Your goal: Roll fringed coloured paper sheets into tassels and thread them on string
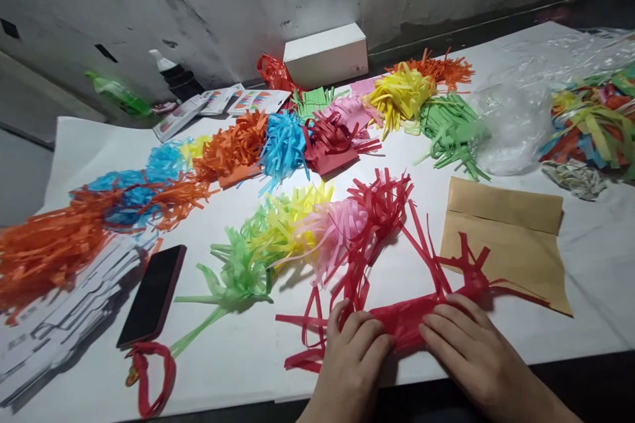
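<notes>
My left hand (353, 351) and my right hand (466, 344) both press down on a strip of red fringed tissue paper (411, 317) at the near edge of the white table (585, 258). Fingers of both hands pinch the solid band of the strip, and its cut fringes spread out toward the far side. Just beyond lies a row of finished tassels: green (238, 271), yellow (282, 218), pink (332, 228) and red (380, 201). A brown paper envelope (510, 238) lies to the right of the red strip, touching its fringe.
A black phone (153, 294) and a red cord (149, 377) lie at the near left beside stacked white cards (64, 317). More coloured tassels fill the back row. A white box (326, 54) stands by the wall. Clear plastic bags (516, 119) with coloured strips sit at the right.
</notes>
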Action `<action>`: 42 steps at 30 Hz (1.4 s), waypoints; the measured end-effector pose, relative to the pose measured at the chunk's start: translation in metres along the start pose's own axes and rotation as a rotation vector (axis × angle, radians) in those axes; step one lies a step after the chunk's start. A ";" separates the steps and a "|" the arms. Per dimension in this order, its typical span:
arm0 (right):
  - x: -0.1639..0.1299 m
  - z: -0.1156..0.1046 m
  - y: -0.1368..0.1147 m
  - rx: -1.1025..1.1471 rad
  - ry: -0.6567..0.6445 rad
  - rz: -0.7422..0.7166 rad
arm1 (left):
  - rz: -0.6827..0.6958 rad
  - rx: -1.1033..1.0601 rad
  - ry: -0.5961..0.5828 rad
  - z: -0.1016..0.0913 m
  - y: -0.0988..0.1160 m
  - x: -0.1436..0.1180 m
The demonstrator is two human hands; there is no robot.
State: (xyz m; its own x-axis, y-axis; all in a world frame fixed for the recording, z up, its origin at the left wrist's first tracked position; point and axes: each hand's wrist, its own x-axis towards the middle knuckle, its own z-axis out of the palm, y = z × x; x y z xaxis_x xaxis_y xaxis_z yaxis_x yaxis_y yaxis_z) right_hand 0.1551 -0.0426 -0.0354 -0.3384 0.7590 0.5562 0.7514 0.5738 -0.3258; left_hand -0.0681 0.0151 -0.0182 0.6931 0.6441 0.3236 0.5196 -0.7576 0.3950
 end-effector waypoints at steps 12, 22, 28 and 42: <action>0.030 0.009 0.012 -0.261 -0.039 0.334 | -0.343 0.239 -0.009 0.008 -0.006 0.011; 0.018 0.007 0.003 -0.051 -0.005 0.038 | -0.321 0.180 0.103 0.010 -0.009 0.012; 0.027 0.005 -0.003 0.047 -0.024 0.102 | -0.072 0.044 0.220 0.008 -0.003 0.007; -0.004 -0.017 0.014 -0.033 -0.032 0.031 | -0.043 -0.052 0.051 -0.006 -0.009 -0.007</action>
State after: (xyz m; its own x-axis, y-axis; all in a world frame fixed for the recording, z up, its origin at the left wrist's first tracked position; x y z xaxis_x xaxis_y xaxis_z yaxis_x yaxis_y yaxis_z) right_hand 0.1771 -0.0429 -0.0289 -0.3326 0.7860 0.5211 0.7797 0.5401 -0.3169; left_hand -0.0806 0.0185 -0.0193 0.6439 0.6813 0.3482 0.5206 -0.7236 0.4532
